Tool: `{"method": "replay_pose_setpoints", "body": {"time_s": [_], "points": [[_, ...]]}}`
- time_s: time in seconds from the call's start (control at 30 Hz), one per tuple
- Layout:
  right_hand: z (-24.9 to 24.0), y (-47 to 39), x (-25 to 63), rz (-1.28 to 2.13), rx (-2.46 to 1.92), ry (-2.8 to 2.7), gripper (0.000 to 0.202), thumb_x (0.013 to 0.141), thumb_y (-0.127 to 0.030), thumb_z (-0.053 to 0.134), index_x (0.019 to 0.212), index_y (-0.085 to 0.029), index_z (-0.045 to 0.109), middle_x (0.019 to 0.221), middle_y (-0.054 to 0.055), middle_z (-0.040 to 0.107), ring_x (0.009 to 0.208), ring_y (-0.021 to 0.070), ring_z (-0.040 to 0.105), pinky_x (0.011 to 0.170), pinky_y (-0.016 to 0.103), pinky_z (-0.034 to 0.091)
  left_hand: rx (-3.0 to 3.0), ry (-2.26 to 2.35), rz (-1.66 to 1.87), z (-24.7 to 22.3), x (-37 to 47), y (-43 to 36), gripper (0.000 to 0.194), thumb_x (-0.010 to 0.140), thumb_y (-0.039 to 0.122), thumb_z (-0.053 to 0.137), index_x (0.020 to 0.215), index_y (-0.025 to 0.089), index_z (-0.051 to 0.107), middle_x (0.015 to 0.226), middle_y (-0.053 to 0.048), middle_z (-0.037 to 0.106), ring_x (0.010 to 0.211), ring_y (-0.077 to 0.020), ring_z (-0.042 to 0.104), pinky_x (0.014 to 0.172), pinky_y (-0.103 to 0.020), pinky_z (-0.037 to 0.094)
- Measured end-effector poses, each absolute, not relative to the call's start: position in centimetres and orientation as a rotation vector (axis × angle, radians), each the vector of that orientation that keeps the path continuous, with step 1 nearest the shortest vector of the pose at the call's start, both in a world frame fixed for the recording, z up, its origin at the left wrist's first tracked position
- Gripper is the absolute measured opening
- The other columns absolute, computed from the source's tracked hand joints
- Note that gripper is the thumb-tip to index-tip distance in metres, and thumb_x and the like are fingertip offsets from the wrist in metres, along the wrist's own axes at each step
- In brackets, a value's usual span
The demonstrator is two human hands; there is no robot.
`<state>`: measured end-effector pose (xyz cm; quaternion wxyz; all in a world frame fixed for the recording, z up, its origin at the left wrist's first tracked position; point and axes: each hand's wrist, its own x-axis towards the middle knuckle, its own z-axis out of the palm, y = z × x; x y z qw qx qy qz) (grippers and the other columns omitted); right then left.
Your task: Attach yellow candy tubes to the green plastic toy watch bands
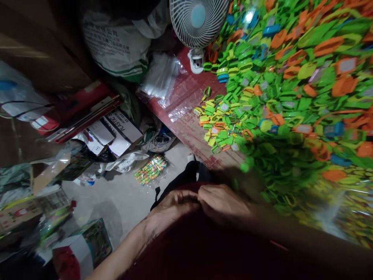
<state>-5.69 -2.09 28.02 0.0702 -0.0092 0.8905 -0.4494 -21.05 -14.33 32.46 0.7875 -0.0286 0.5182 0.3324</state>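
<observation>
My left hand [180,201] and my right hand [220,200] meet in front of my dark red shirt [186,241]. The fingers of both are curled together, and whatever they may pinch is hidden. Beyond my right hand spreads a large heap of plastic wristbands [291,101], mostly green, with orange, blue and yellow ones that look like toy watches. Some smaller pieces lie at the heap's near left edge on the reddish tabletop [198,144].
A white fan [198,23] stands at the back of the table beside clear plastic bags [163,74]. On the floor lies a bag of colourful pieces [151,169]. A red sealing machine [78,109], a labelled box [122,132] and a white sack [116,42] crowd the left.
</observation>
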Motion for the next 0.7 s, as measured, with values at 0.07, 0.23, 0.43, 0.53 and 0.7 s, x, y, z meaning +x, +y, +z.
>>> {"method": "replay_pose_setpoints", "body": {"time_s": [0.07, 0.23, 0.43, 0.53, 0.7], "points": [[28.0, -3.1, -5.6, -1.424, 0.253, 2.763, 0.018, 0.09, -0.015, 0.035, 0.077, -0.018, 0.047, 0.066, 0.001, 0.054, 0.057, 0.0135, 0.049, 0.055, 0.027, 0.032, -0.036, 1.112, 0.724, 32.6, -20.9, -14.3, 0.045, 0.078, 0.043, 0.072, 0.112, 0.014, 0.067, 0.094, -0.007, 0.071, 0.081, -0.0183, 0.065, 0.078, -0.027, 0.048], [28.0, -4.9, -5.7, -1.461, 0.767, 2.791, 0.015, 0.085, -0.014, 0.036, 0.074, -0.02, 0.044, 0.063, 0.0, 0.054, 0.055, 0.0134, 0.051, 0.055, 0.026, 0.033, 0.135, 1.33, 0.725, 33.0, -20.0, -14.7, 0.048, 0.085, 0.049, 0.06, 0.12, 0.015, 0.062, 0.107, -0.009, 0.069, 0.097, -0.024, 0.064, 0.087, -0.032, 0.048], [28.4, -5.0, -6.1, -1.575, 0.835, 2.683, 0.012, 0.08, -0.016, 0.038, 0.069, -0.021, 0.041, 0.059, -0.001, 0.053, 0.049, 0.0121, 0.049, 0.05, 0.024, 0.031, 0.442, 1.662, 0.476, 34.4, -20.1, -14.0, 0.035, 0.089, 0.041, 0.049, 0.107, 0.017, 0.068, 0.099, -0.006, 0.071, 0.091, -0.0232, 0.066, 0.082, -0.029, 0.049], [28.7, -5.2, -6.3, -1.581, 0.807, 2.724, 0.011, 0.078, -0.015, 0.038, 0.07, -0.021, 0.041, 0.059, -0.002, 0.052, 0.05, 0.0119, 0.048, 0.051, 0.024, 0.032, 0.728, 1.679, 0.344, 34.6, -20.7, -13.7, 0.032, 0.09, 0.035, 0.044, 0.103, 0.019, 0.069, 0.092, -0.006, 0.072, 0.088, -0.0224, 0.066, 0.08, -0.029, 0.049], [28.9, -5.4, -6.2, -1.578, 0.96, 2.708, 0.009, 0.073, -0.015, 0.04, 0.066, -0.021, 0.041, 0.057, -0.003, 0.049, 0.048, 0.0104, 0.042, 0.05, 0.023, 0.03, 1.049, 1.589, 0.328, 33.8, -21.2, -13.8, 0.04, 0.088, 0.032, 0.045, 0.119, 0.014, 0.062, 0.108, -0.012, 0.069, 0.1, -0.0257, 0.065, 0.09, -0.031, 0.048]]}}
